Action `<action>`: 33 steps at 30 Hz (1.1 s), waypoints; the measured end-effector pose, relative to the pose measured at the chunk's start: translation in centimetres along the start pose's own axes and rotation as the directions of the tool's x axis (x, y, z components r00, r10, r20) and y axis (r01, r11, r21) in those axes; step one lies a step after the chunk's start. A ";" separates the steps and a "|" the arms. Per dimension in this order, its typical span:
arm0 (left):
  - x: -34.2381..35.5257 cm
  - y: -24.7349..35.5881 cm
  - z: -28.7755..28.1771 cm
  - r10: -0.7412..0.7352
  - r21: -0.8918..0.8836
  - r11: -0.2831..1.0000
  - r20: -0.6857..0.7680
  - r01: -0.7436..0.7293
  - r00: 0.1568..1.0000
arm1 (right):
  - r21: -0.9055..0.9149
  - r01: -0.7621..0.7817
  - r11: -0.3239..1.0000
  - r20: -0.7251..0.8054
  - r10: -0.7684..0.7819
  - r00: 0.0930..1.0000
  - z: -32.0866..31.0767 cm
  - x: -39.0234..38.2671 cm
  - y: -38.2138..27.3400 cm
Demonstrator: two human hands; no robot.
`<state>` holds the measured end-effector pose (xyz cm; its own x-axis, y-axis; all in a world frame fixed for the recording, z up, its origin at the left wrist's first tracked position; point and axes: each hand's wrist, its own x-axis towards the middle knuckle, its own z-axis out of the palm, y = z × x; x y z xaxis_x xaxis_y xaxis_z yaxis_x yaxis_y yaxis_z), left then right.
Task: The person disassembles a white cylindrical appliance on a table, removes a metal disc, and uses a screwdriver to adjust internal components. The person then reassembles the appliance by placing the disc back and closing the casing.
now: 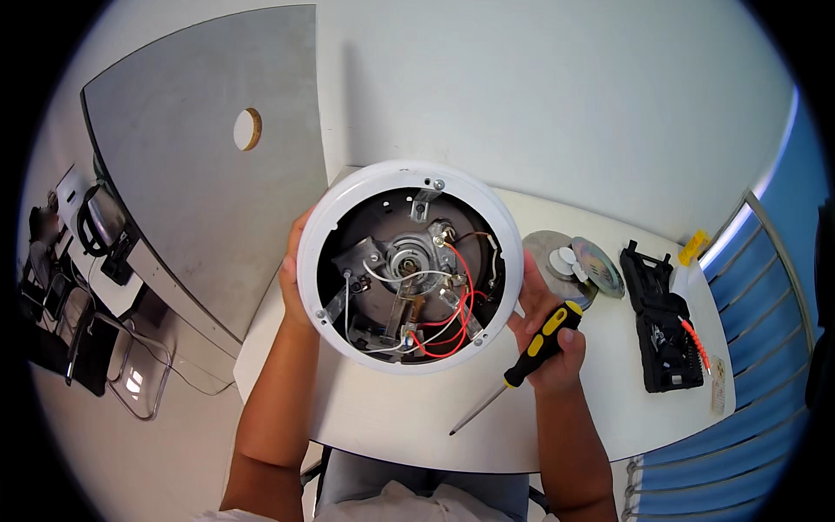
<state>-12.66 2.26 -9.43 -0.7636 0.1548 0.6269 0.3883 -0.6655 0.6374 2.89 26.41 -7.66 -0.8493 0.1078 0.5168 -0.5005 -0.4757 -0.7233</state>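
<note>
A round white appliance housing [511,252] is held up over the table, its open side facing me. Inside it are a dark metal plate, brackets and terminals, with red wires [470,287] and white wires [417,277] running between them. My left hand [296,277] grips the rim at the left, its fingers partly hidden behind. In my right hand [557,357] is a black and yellow screwdriver [544,341], its shaft pointing down and left above the tabletop. Fingers of that same hand also rest against the housing's right side.
On the white table [383,418], a grey metal disc [544,248], a shiny disc [598,265] and small white round parts [565,261] lie to the right. Beyond are an open black tool case [661,331] and an orange screwdriver [696,344]. A grey panel [209,174] stands left.
</note>
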 end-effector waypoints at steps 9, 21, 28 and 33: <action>0.2 -0.7 -2.6 -0.125 -0.249 0.961 -0.014 0.118 0.992 | 0.010 -0.017 1.000 0.018 0.017 1.000 0.1 -0.3 -0.3; 0.8 -0.9 -4.6 -0.183 -0.312 0.936 -0.035 0.163 0.982 | -0.079 -0.067 0.995 0.137 0.077 0.988 0.6 -1.2 -0.2; 0.9 -0.3 -4.1 -0.258 -0.374 0.899 -0.037 0.227 0.965 | -0.075 -0.077 0.994 0.137 0.086 0.987 0.5 -1.2 0.0; 1.0 0.9 -2.4 -0.379 -0.451 0.828 -0.012 0.333 0.925 | -0.052 -0.084 0.995 0.153 0.091 0.984 -0.3 -1.1 0.2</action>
<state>-14.31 0.12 -9.27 -0.8600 0.3866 0.3330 -0.1654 -0.8286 0.5348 3.66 26.47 -8.57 -0.8555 -0.0702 0.5130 -0.4359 -0.4369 -0.7868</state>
